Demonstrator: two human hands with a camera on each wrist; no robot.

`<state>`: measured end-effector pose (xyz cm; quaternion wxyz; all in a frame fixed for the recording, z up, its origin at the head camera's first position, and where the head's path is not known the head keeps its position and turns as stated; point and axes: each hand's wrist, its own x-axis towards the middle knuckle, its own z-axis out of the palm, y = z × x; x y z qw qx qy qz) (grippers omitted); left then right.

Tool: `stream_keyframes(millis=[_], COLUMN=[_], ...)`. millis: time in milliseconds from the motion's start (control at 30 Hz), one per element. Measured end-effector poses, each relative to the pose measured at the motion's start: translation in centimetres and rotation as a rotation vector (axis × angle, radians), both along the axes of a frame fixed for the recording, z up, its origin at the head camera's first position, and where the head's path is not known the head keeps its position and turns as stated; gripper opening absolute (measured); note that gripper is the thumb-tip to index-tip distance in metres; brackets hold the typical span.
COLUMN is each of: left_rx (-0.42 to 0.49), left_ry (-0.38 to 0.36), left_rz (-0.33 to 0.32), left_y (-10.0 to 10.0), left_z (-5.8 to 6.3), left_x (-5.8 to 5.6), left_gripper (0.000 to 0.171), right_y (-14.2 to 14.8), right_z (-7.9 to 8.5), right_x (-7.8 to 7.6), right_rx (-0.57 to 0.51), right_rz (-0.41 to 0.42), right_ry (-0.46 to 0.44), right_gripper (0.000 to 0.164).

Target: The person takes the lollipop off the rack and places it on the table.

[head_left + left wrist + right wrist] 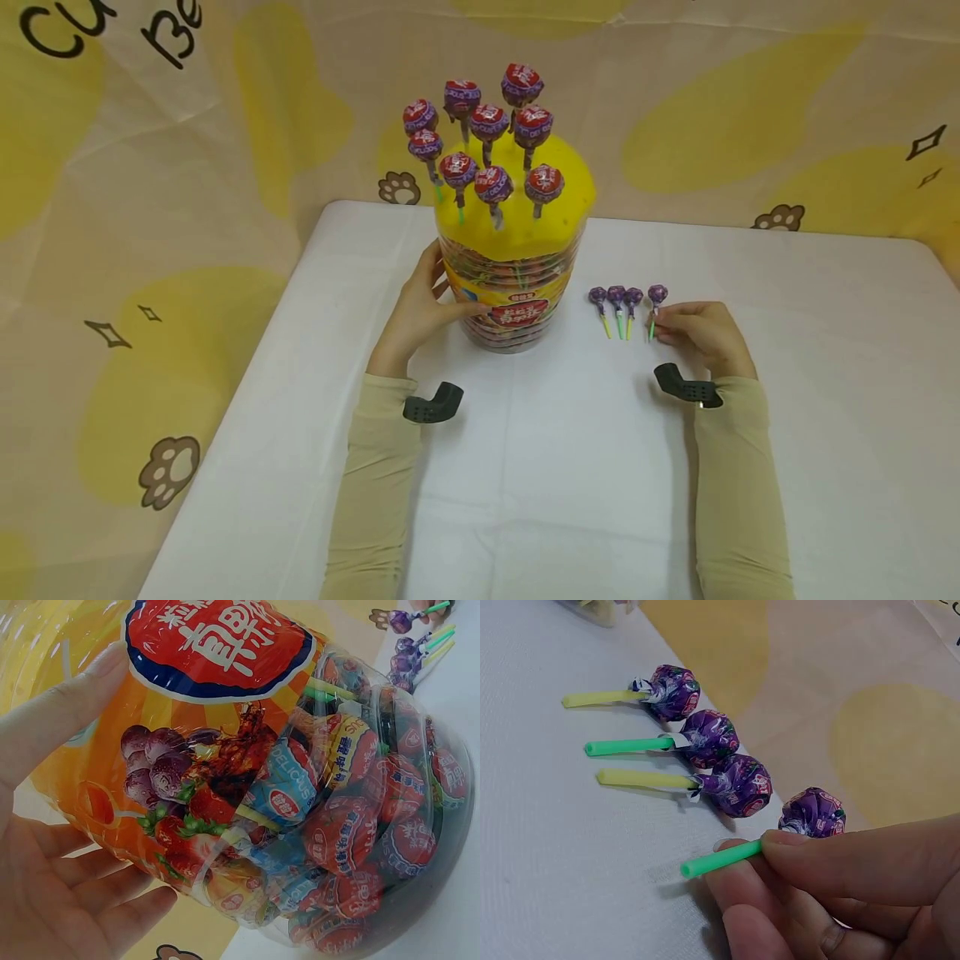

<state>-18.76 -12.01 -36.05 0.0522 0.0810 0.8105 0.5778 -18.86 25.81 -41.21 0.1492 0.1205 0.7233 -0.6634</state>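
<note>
A clear plastic candy jar (517,283) with a yellow domed lid (555,192) stands upright on the table. Wrapped lollipops fill it, as the left wrist view shows through its wall. Several purple-and-red lollipops (492,185) stick up out of the lid. My left hand (420,308) holds the jar's left side, thumb across the label and fingers spread round behind. To the right, my right hand (697,329) pinches a purple lollipop (814,811) by its green stick (720,859) between thumb and forefinger. Its wrapped head points away from me.
Beside the pinched one, three more purple lollipops (617,296) lie in a row on the white tabletop (570,467), sticks toward me. Behind the table hangs a yellow-patterned cloth (712,108). Each wrist wears a black camera mount (435,404).
</note>
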Motion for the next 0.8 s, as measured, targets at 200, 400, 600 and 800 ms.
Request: stream_keyframes(millis=[200, 400, 600, 800], left_rx=[0.010, 0.008, 0.006, 0.009], left_ry=[0.003, -0.002, -0.012, -0.013], left_rz=[-0.001, -0.003, -0.005, -0.002], left_y=[0.03, -0.04, -0.08, 0.02], left_z=[0.02, 0.04, -0.03, 0.11], left_x=[0.04, 0.01, 0.03, 0.03], left_gripper=[0.101, 0.100, 0.102, 0.102], right_y=[0.01, 0.02, -0.15, -0.29], right_z=[-0.26, -0.39, -0.60, -0.25], right_x=[-0.14, -0.10, -0.08, -0.06], right_rx=[0.079, 0.064, 0.110, 0.147], right_rz=[0.014, 0.016, 0.017, 0.014], right_ry=[-0.010, 0.015, 0.013, -0.016], right_gripper=[0.021, 0.008, 0.027, 0.028])
